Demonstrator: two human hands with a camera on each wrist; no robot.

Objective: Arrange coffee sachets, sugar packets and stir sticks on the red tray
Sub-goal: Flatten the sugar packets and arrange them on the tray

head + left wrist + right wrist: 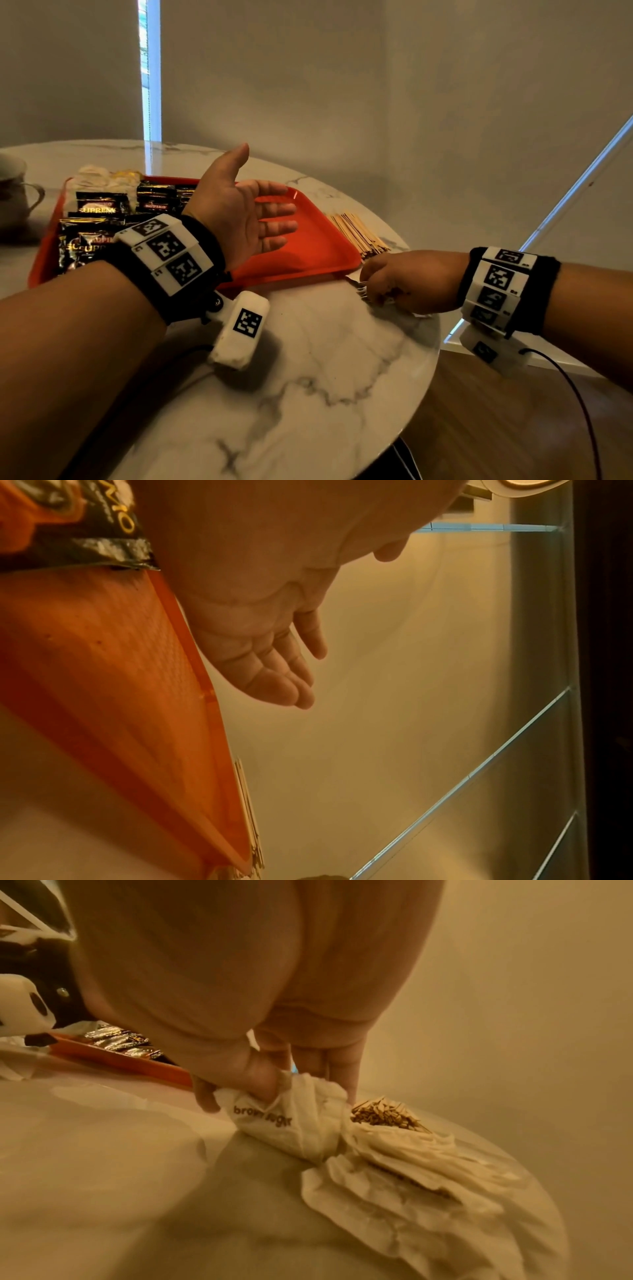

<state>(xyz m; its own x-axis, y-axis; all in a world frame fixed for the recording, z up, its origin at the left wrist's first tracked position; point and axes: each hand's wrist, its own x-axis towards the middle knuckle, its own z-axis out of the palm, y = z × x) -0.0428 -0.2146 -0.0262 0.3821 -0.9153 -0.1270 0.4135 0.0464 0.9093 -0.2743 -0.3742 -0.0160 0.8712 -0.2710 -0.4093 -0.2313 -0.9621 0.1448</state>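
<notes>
A red tray point(318, 246) lies on the marble table point(325, 359). Black coffee sachets point(99, 204) fill its left half, with pale sugar packets point(99, 178) at its far left corner. My left hand point(260, 216) hovers over the tray's bare right half, palm up and fingers straight, holding nothing; its fingers point(274, 680) show the same in the left wrist view. My right hand point(387, 281) is down on the table by the tray's near right corner and grips brown sugar packets point(284, 1123) from a loose pile point(421, 1175). Wooden stir sticks point(358, 233) lie beside the tray's right rim.
A cup point(15, 192) stands at the table's far left. The round table edge point(435, 359) curves just right of my right hand, with wooden floor point(496, 411) below. A grey wall rises behind the table.
</notes>
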